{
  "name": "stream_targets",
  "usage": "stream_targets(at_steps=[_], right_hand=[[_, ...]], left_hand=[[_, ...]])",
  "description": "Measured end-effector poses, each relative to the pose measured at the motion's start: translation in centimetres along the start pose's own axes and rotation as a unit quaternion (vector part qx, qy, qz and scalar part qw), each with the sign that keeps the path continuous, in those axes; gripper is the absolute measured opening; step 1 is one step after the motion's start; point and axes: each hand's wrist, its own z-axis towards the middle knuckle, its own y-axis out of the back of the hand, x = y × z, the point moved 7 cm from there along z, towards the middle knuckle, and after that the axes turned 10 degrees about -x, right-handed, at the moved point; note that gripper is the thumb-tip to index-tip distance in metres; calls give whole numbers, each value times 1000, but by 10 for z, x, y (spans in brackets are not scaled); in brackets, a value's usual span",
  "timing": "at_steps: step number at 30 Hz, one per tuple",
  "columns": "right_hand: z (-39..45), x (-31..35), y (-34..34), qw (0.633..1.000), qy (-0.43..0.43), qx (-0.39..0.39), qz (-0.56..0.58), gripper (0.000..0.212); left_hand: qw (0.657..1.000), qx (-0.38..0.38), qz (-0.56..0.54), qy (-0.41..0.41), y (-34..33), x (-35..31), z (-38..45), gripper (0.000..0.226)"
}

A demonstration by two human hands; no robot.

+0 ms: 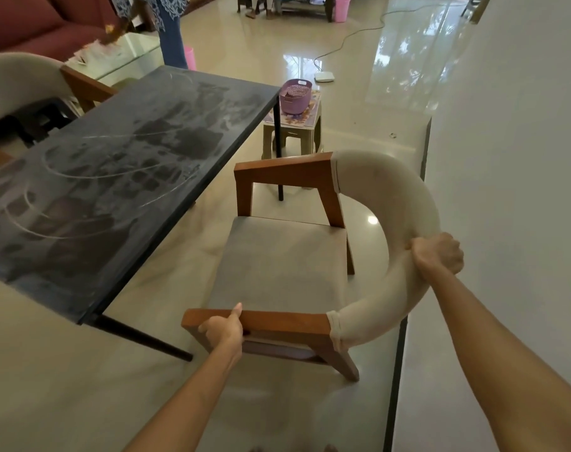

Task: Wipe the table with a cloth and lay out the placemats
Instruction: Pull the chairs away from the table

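Observation:
The dark table (92,203) on the left has a top smeared with dust, marks and curved streaks. Beside its right edge stands a wooden chair (277,265) with a grey seat and a curved cream backrest. My left hand (224,329) grips the chair's near wooden armrest. My right hand (435,254) grips the padded cream backrest. No cloth and no placemats are in view.
A small stool (294,132) beyond the table's far corner carries a purple basket (295,96). Another cream chair (20,83) stands at the table's left side. A white wall (512,190) runs along the right. A person stands by a glass table (121,57) at the back.

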Motion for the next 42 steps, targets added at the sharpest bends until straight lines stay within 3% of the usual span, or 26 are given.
stream_targets(at_steps=[9, 14, 16, 20, 23, 25, 29, 33, 35, 38, 40, 42], right_hand=[[-24, 23, -25, 1000, -18, 10, 14, 32], [-32, 51, -43, 998, 40, 31, 34, 40], [-31, 58, -42, 996, 75, 37, 30, 41], [-14, 73, -32, 977, 178, 92, -69, 61], [7, 98, -13, 960, 238, 73, -127, 66], [18, 125, -8, 953, 284, 51, -98, 70], [17, 198, -38, 894, 418, 153, -37, 81], [10, 260, -75, 825, 531, 185, -56, 79], [13, 281, -99, 804, 552, 208, -74, 80], [14, 309, -130, 784, 541, 302, -47, 82], [13, 325, -147, 770, 537, 344, -21, 82], [16, 342, -165, 754, 569, 327, -28, 83]], left_hand=[[998, 10, 23, -60, 14, -113, 24, 43], [966, -39, 193, -168, 4, -154, 40, 37], [965, -25, 198, -168, -2, -159, 9, 41], [972, -25, 179, -148, -18, -149, -41, 73], [973, -45, 184, -129, -20, -146, -52, 77], [966, -62, 211, -134, -20, -151, -52, 73], [944, -92, 277, -156, -27, -162, -48, 58], [949, -168, 250, -94, -32, -166, -39, 47], [960, -219, 170, -46, -31, -161, -44, 40], [951, -280, 122, -50, -31, -160, -48, 44], [950, -285, 122, -38, -29, -159, -50, 42], [951, -276, 139, -19, -29, -160, -55, 39]])
